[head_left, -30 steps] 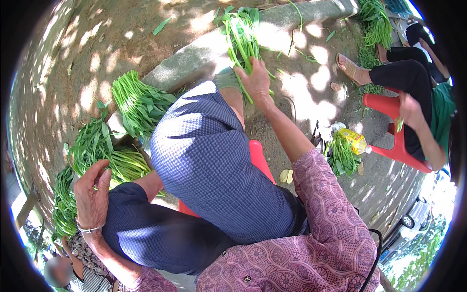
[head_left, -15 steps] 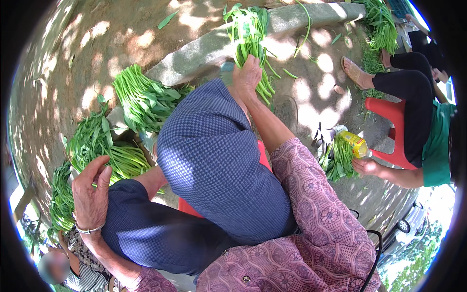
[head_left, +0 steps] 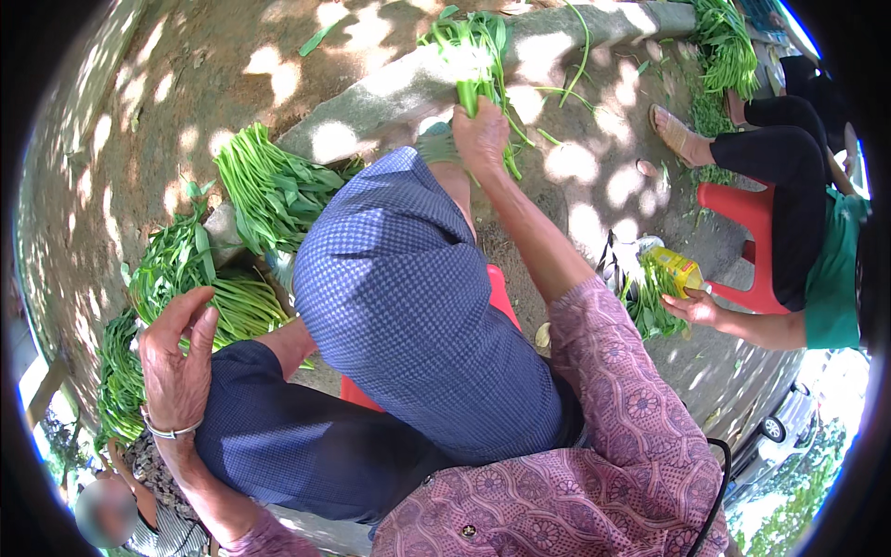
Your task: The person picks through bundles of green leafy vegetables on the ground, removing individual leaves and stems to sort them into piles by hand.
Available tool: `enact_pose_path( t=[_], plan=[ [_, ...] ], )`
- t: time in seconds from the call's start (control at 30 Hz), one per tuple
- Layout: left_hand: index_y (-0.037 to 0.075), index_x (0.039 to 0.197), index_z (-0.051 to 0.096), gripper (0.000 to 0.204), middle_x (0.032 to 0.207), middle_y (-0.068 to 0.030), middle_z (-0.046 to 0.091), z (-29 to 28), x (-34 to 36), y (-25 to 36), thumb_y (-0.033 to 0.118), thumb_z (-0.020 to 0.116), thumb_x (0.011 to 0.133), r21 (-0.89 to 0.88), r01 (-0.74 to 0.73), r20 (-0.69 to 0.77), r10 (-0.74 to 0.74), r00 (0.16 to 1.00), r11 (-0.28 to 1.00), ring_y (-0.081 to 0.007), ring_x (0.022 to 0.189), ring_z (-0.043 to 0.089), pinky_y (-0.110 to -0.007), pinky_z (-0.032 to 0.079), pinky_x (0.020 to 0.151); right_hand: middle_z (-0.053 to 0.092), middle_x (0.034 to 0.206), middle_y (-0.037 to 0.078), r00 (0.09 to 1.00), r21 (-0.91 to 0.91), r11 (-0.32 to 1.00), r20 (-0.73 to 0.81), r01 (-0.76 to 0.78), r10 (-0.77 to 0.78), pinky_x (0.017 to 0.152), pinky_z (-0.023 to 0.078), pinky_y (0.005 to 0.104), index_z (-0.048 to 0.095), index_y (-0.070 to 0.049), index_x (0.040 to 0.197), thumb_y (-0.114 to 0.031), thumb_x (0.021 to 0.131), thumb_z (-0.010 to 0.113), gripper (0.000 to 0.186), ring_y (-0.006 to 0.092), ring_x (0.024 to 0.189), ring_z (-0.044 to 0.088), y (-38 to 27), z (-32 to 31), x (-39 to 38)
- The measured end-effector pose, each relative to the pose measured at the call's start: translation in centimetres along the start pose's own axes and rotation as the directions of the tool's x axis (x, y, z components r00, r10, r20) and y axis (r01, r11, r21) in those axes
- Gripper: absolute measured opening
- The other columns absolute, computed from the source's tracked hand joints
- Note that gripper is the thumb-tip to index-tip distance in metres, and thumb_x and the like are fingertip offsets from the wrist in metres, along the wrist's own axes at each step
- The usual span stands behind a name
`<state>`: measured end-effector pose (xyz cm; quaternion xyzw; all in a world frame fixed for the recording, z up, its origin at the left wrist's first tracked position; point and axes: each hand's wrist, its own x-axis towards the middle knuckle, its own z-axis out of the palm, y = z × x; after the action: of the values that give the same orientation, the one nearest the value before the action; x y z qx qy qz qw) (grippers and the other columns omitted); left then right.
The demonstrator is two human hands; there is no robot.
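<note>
My right hand [head_left: 480, 136] is closed round a bunch of long-stemmed leafy greens [head_left: 473, 42] above the concrete kerb, beside my shin. Sunlight bleaches part of that bunch. My left hand [head_left: 178, 360] hovers by my left leg, fingers loosely bent and apart, with nothing visible in it. Just beyond it lie piles of greens [head_left: 246, 306], and further up, another thick pile [head_left: 264, 181] rests against the kerb [head_left: 325, 139]. I sit on a red plastic stool [head_left: 499, 295], mostly hidden under my legs.
At the right, a seated co-worker [head_left: 789, 195] on a red stool [head_left: 756, 278] reaches to loose greens [head_left: 645, 306] and a yellow bottle [head_left: 677, 265]. More greens [head_left: 724, 51] lie top right. Another person [head_left: 148, 520] is at lower left. A car [head_left: 780, 422] stands behind.
My right hand has risen slightly along with the bunch, now gripping it more tightly bundled. The co-worker's hand has come down to the greens beside the bottle. My left hand has barely moved.
</note>
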<state>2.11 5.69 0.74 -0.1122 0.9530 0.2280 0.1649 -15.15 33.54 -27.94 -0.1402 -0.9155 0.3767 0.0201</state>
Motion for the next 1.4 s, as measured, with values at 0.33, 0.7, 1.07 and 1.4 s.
enact_pose_path(
  t=[0.33,0.7,1.07,1.4],
  plan=[
    [0.005,0.099,0.066,0.028,0.075,-0.0037,0.062,10.1,17.3,6.8,0.028,0.055,0.086,-0.421,-0.14,0.376,0.312,0.873,0.896,-0.01,0.071,0.058,-0.026,0.048,0.064,0.061,0.067,0.007,0.877,0.344,0.926,0.48,-0.157,-0.03,0.055,0.043,0.0263,0.062,0.001,0.082,-0.031,0.08,0.059,0.032,0.0146,0.06,0.056,0.6,-6.9,4.9],
    [-0.004,0.103,0.058,0.029,0.078,-0.0113,0.061,31.4,24.1,8.0,0.012,0.064,0.08,-0.809,0.228,0.15,-0.184,0.971,0.541,-0.0191,0.068,0.061,-0.03,0.053,0.063,0.061,0.077,0.017,0.805,0.562,0.813,0.405,0.155,-0.434,0.06,0.045,0.0336,0.057,0.003,0.098,-0.03,0.079,0.057,0.038,0.0257,0.066,0.057,-2.2,-6.4,0.0],
    [-0.005,0.099,0.057,0.024,0.077,-0.013,0.06,26.2,26.4,7.2,0.005,0.064,0.078,-0.987,0.135,0.123,-0.126,0.984,0.092,-0.021,0.063,0.061,-0.032,0.055,0.06,0.05,0.111,0.021,0.978,-0.217,0.973,0.171,-0.083,0.121,0.087,0.044,0.0413,0.045,0.003,0.114,-0.033,0.066,0.075,0.067,0.0341,0.105,0.05,4.1,-3.9,2.7],
    [0.008,0.085,0.063,0.016,0.061,-0.0009,0.059,10.4,23.5,8.9,0.023,0.064,0.083,-0.867,0.063,0.03,-0.073,0.997,0.495,-0.0111,0.051,0.054,-0.026,0.044,0.052,0.052,0.111,0.022,0.968,-0.307,0.945,0.184,-0.11,0.173,0.081,0.046,0.046,0.044,0.001,0.116,-0.032,0.078,0.063,0.054,0.0373,0.101,0.054,5.4,2.7,1.1]
  ],
)
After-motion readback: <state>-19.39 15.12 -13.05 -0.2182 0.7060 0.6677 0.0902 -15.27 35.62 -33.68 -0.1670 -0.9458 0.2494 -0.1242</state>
